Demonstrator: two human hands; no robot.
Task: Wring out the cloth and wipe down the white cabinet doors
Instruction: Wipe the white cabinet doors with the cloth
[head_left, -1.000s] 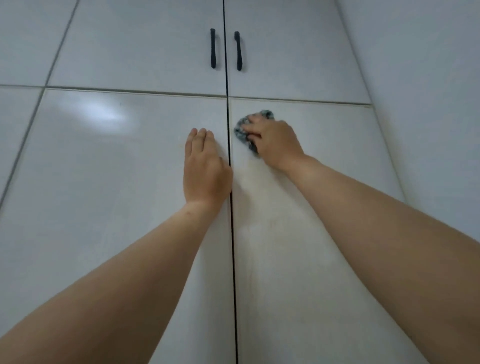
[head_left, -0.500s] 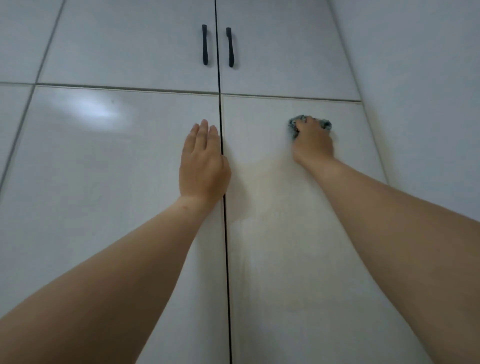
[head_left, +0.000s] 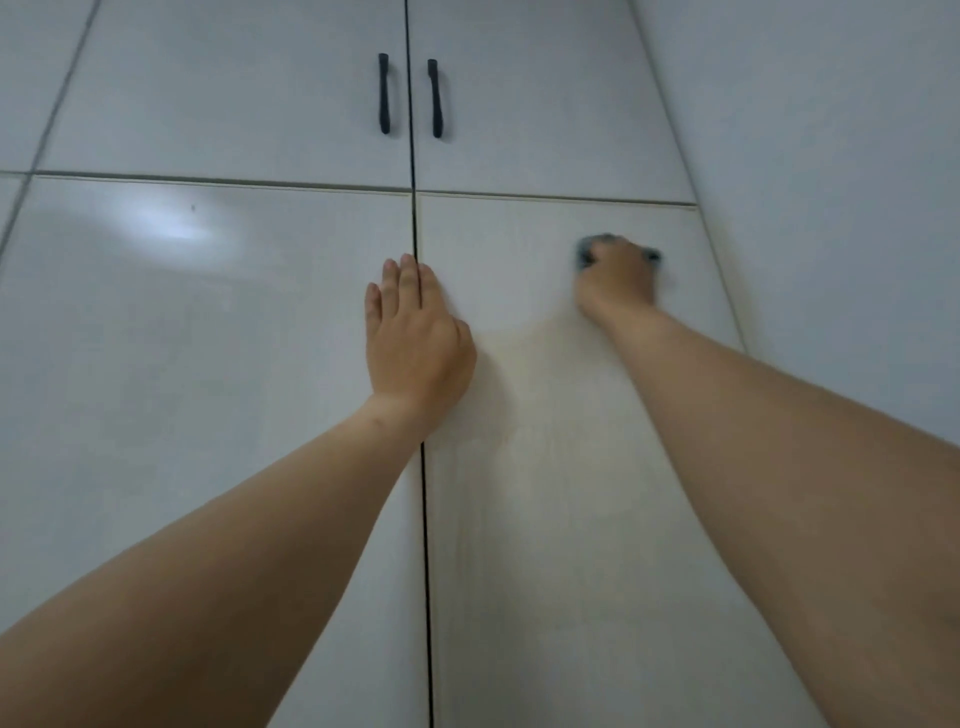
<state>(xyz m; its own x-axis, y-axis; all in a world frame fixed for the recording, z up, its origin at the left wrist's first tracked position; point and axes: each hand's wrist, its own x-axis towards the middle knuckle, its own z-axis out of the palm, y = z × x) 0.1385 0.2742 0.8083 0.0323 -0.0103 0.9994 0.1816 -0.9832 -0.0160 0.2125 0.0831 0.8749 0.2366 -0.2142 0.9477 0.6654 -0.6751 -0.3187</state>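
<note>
Two tall white cabinet doors fill the view, a left door (head_left: 182, 338) and a right door (head_left: 545, 519), split by a dark vertical gap. My left hand (head_left: 415, 343) lies flat with straight fingers across that gap, pressing on the doors. High on the right door, my right hand (head_left: 615, 280) grips a bunched grey-blue cloth (head_left: 589, 249) against the surface; only the cloth's edges show past my fingers. The right hand is motion-blurred.
Above a horizontal seam sit two upper doors with black bar handles, one (head_left: 384, 93) left of the gap and one (head_left: 435, 98) right of it. A plain white wall (head_left: 831, 182) meets the cabinet on the right.
My right hand has slid the cloth rightward across the right door, from beside the centre gap toward its right edge. My left hand has stayed flat on the gap.
</note>
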